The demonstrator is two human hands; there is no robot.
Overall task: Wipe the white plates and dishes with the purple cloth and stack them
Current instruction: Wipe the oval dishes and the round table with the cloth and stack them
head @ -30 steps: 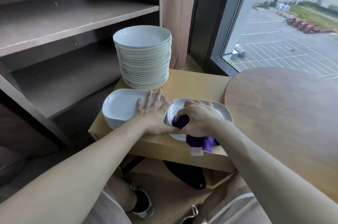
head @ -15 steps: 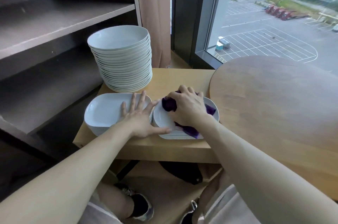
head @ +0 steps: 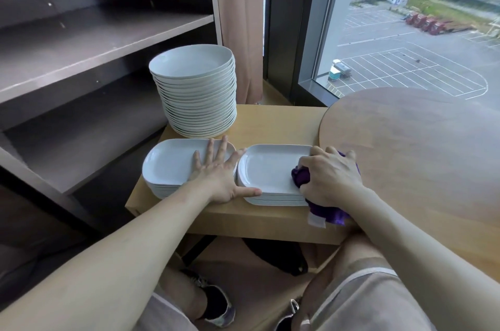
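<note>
Right hand point(head: 330, 176) grips the purple cloth point(head: 300, 177) at the top dish's point(head: 269, 168) right end; left hand point(head: 219, 172) lies flat on the neighbouring stack point(head: 167, 165); best sweep leftward to the rim, pressing evenly.

Looks like café or canteen room, upper floor. Tall plate stack point(head: 193, 92) far left, more dishes point(head: 167, 168) nearer, all on low table point(head: 276, 119). Dark shelves point(head: 94, 41) left, round table point(head: 419, 146) right, big window point(head: 392, 19) over car park point(head: 405, 65).
</note>
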